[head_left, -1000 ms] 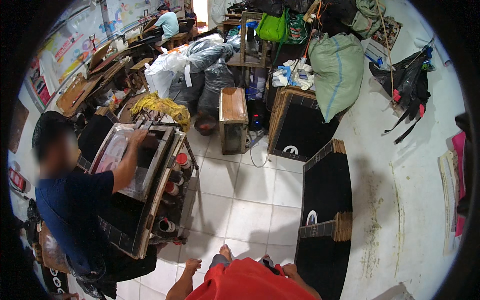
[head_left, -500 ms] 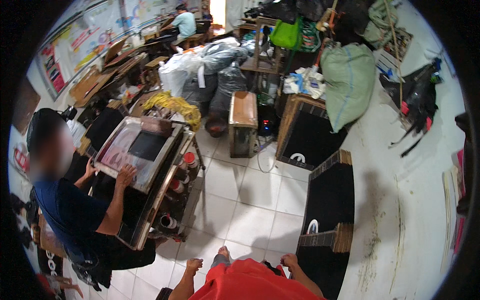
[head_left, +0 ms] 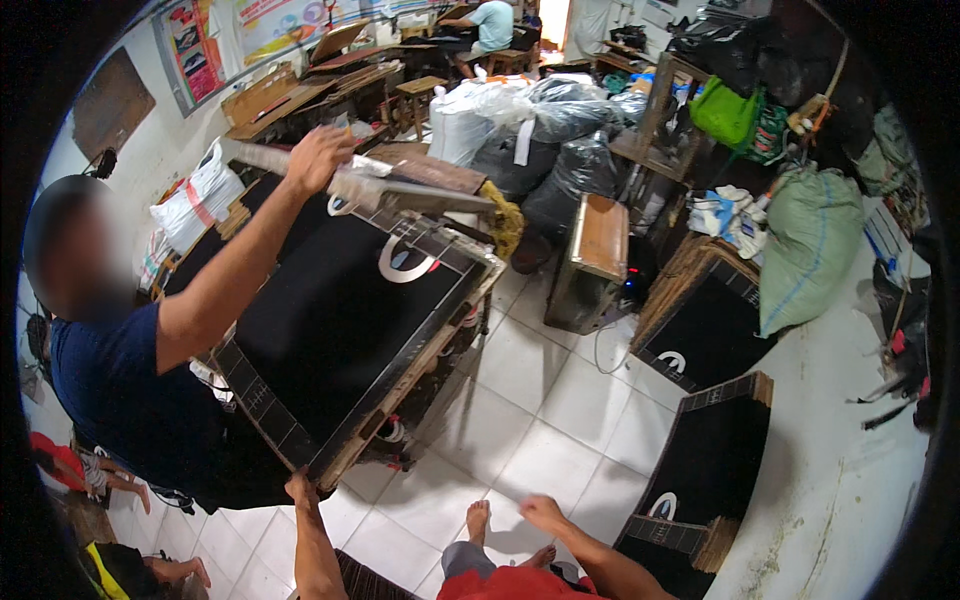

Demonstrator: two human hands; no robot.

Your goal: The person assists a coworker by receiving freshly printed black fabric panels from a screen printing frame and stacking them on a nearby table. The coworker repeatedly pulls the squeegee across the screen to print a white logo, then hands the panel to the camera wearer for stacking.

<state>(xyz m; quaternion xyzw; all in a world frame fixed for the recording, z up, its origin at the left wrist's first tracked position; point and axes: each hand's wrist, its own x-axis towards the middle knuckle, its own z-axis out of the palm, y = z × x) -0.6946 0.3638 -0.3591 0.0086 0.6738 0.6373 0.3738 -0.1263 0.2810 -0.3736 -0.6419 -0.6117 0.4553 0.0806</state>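
A black printing board (head_left: pixel 330 300) with a white ring-shaped print lies on a wooden stand at my left. At its near corner my left hand (head_left: pixel 299 487) has its fingers closed on the edge. Over the tiles, in front of my body, hangs my right hand (head_left: pixel 543 512), curled and slightly blurred, with nothing visible in it. Across the board from me, a co-worker in a dark blue shirt holds up a tilted screen frame (head_left: pixel 420 192) by its edge; a raised hand (head_left: pixel 322 158) covers part of it.
Stacked black boards (head_left: pixel 712 440) lean along the right wall, with another stack (head_left: pixel 705 315) farther back. A wooden box (head_left: pixel 590 260) stands on the tiled floor (head_left: pixel 500 385). Behind it are filled plastic bags (head_left: pixel 570 165) and a pale green sack (head_left: pixel 815 250). A person sits at the far end.
My view has turned left. The co-worker has lifted the screen frame off the board, uncovering the print. My left hand has reached out to the board's near corner.
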